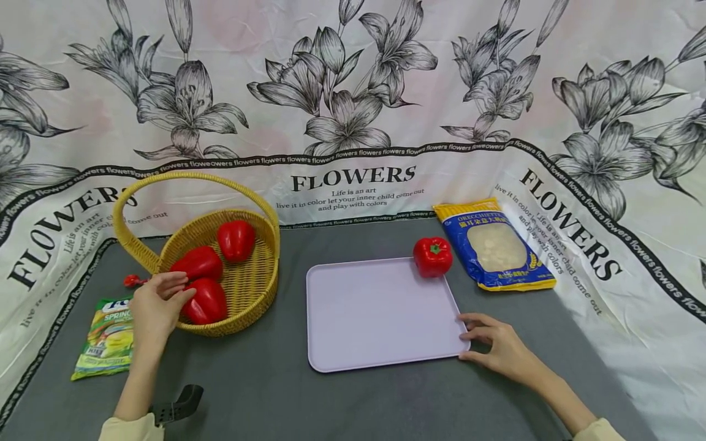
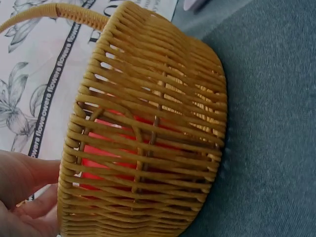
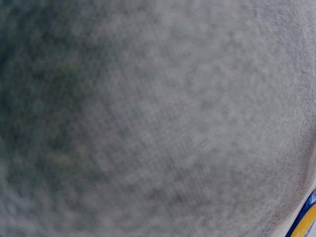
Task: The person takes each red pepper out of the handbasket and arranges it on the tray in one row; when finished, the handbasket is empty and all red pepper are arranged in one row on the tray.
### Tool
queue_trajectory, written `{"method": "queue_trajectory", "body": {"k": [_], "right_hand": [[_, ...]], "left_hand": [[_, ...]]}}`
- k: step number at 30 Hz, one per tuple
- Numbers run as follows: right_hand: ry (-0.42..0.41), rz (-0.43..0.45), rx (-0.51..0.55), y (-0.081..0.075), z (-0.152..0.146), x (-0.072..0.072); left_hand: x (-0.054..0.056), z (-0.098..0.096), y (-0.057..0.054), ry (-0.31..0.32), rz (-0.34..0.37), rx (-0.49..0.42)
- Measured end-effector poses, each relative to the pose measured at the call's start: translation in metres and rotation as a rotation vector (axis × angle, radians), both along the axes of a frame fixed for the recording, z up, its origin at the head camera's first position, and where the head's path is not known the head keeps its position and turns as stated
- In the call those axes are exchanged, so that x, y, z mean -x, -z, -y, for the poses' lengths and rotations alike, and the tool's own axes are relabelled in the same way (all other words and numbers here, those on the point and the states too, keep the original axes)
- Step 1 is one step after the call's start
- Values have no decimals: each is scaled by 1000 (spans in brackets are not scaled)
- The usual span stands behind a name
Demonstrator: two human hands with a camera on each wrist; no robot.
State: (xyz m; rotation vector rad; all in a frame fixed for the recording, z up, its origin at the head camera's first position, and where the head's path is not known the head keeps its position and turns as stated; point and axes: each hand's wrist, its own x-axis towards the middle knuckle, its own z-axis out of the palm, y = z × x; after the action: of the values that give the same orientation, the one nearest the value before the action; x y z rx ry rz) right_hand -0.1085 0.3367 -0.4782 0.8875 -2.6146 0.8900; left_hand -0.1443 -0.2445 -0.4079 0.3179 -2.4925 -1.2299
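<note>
Left hand (image 1: 157,303): fingers relaxed, resting on basket (image 1: 255,300) rim, touching pepper (image 1: 206,301).
Right hand (image 1: 496,346): flat, holding nothing, at tray (image 1: 375,318) corner.
Risk: basket may tip if the rim is pressed.

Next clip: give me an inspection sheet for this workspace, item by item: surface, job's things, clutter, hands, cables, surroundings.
Surface: grey mat over the table.
Job's things: wicker basket holding three red peppers; a fourth pepper sits at the far right corner of the lilac tray.
Clutter: blue-yellow pasta bag right of the tray; green packet left of the basket; small red item by the basket, too small to identify.
Hands: left hand rests on the basket rim, touching the nearest pepper; right hand lies flat at the tray's near right corner.
Cables: nothing seen.
Surroundings: floral cloth printed FLOWERS behind and at both sides.
</note>
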Motion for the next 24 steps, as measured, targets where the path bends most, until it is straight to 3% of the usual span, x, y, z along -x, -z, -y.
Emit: {"method": "queue_trajectory", "body": {"k": [3, 7, 10, 12, 18, 24], "right_hand": [[-3, -2, 5, 1, 1, 1], [-1, -7, 7, 2, 1, 2], [6, -3, -7, 2, 1, 2], [10, -1, -11, 2, 1, 2], [11, 0, -11, 1, 2, 1], [-1, -20, -2, 2, 2, 2]], "left_hand": [[-1, 3, -3, 7, 79, 86], [1, 4, -5, 102, 149, 222], [3, 3, -6, 162, 154, 249], [5, 1, -6, 195, 162, 215], [8, -6, -4, 291, 250, -3], [17, -5, -1, 374, 318, -71]]}}
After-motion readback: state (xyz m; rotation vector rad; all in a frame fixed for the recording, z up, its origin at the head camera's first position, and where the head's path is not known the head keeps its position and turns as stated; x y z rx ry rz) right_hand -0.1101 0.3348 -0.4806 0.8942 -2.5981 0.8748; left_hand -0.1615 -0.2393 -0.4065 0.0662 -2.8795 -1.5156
